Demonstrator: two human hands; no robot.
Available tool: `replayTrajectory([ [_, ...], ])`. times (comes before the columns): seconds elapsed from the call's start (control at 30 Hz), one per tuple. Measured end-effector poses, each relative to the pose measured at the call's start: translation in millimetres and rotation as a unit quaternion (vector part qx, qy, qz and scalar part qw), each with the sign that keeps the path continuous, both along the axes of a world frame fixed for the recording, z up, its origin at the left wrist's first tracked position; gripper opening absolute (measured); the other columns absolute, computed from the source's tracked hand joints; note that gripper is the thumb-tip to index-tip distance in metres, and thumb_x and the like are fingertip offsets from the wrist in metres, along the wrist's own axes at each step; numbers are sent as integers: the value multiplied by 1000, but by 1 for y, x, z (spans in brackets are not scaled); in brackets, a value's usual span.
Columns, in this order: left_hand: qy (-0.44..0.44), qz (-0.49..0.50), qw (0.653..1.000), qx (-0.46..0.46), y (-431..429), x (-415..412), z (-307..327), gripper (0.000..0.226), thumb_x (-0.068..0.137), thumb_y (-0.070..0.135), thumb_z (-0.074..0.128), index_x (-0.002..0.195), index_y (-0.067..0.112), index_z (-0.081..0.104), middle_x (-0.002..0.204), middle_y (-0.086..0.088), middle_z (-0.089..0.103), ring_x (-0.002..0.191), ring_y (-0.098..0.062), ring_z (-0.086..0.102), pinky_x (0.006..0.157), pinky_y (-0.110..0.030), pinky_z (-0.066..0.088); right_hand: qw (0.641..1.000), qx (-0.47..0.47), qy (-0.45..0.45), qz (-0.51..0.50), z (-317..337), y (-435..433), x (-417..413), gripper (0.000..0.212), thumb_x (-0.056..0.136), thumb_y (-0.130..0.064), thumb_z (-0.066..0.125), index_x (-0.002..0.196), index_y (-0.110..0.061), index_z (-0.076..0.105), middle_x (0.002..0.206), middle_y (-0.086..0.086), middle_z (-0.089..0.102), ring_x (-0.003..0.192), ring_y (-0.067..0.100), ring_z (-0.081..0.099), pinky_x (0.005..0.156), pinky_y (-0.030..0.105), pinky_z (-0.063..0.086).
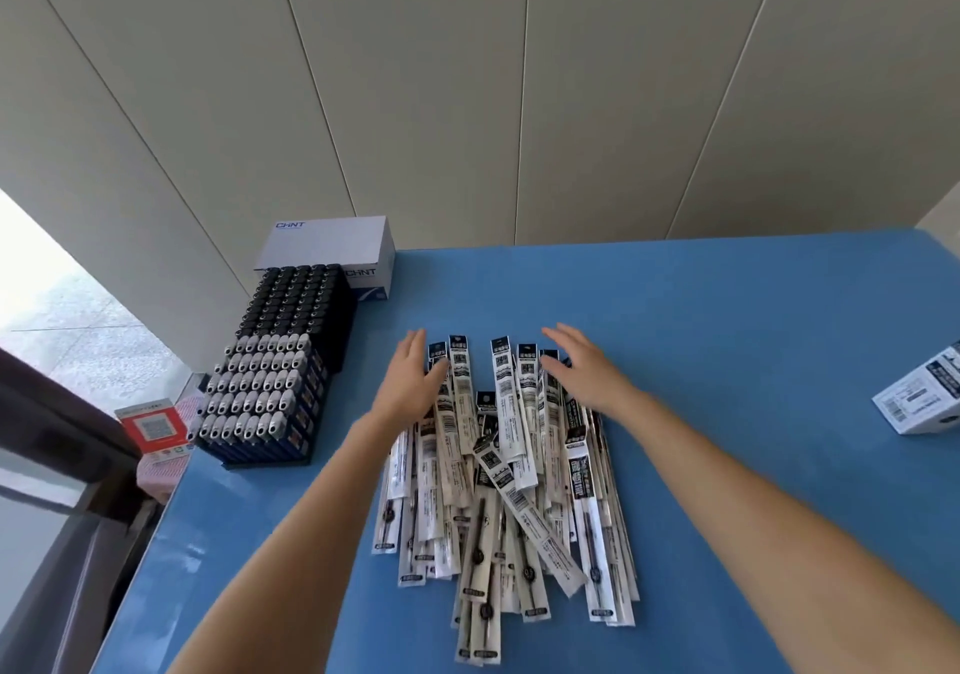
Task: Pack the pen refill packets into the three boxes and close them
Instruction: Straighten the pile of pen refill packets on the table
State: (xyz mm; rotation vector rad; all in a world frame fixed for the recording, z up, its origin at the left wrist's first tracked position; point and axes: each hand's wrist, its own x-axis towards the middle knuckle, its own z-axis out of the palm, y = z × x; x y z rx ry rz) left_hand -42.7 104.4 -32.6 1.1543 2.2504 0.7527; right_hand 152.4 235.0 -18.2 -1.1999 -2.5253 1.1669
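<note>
A: How are the two hands?

B: Both are open, with the fingers straight and a little spread. The left hand (410, 382) is at the far left side of the pile of pen refill packets (498, 491), its palm turned toward them, and it seems to touch the outer ones. The right hand (582, 372) lies flat over the far right packets. Neither hand grips anything.

A: And where is the pile?

B: In the middle of the blue worktop (727, 309), between the two forearms.

A: Which way do the packets point?

B: Most lie with the long axis running from the person toward the wall, the dark printed ends at the far side. A few on top lie slanted across the others.

A: Is a box visible?

B: One white printed box (919, 398) stands at the right edge, well apart from the pile and partly cut off. I cannot tell if it is open. At the far left corner there is a white CHNT box (332, 247), and beside it a rack of small black and grey items (270, 377).
</note>
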Motion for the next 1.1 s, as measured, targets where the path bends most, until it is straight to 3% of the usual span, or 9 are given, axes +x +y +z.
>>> replayTrajectory([
  [0.23,98,-86,987,-91,34,-12,-11,50,100,35,32,147,20,22,157,-1,15,146,-21,6,118,-46,1,995,-22,-60,77,-7,8,-42,49,100,-28,35,146,-17,22,156,2,16,144,20,14,118,40,11],
  [0.37,87,-121,987,-65,21,-6,-9,45,101,28,34,144,16,33,156,-3,20,145,-18,10,117,-41,0,995,2,-58,86,-12,3,-41,42,99,-24,38,138,-8,40,149,6,33,138,22,28,113,33,20],
  [0.47,132,-172,975,-58,-7,3,-3,54,100,40,31,148,19,21,158,2,9,146,-13,-2,116,-37,-11,995,17,-43,91,-11,1,-35,37,98,-25,40,130,-9,49,142,6,42,129,22,39,107,31,27],
  [0.53,174,-207,962,-23,-33,15,2,63,95,55,26,149,25,11,157,8,-2,144,-9,-10,115,-35,-17,993,43,-44,99,-8,3,-32,40,98,-29,39,134,-14,45,146,3,37,134,22,34,113,37,22],
  [0.7,257,-396,880,50,-99,64,-2,83,84,73,28,149,30,1,159,7,-6,145,-14,-9,115,-45,-13,991,11,-40,127,-7,0,-31,45,99,-34,36,143,-24,32,155,-2,21,142,18,18,118,42,12],
  [0.83,341,-466,815,56,-117,86,-13,95,78,79,28,150,22,3,159,-2,1,146,-22,-3,115,-48,-5,985,45,-83,142,-10,-7,-35,47,99,-36,32,145,-24,26,156,-2,17,143,20,15,118,45,2],
  [0.97,403,-493,769,52,-116,93,-17,83,85,72,23,150,22,9,157,-2,14,145,-21,9,115,-48,0,986,48,-84,138,-12,-10,-35,49,99,-36,32,145,-24,24,156,-3,17,143,21,14,117,43,8],
  [1.1,434,-495,752,43,-107,91,-15,70,92,63,23,149,23,14,156,0,18,144,-19,14,114,-46,2,982,63,-89,152,-19,-14,-32,50,99,-38,32,146,-23,23,155,-2,18,143,20,12,116,41,10],
])
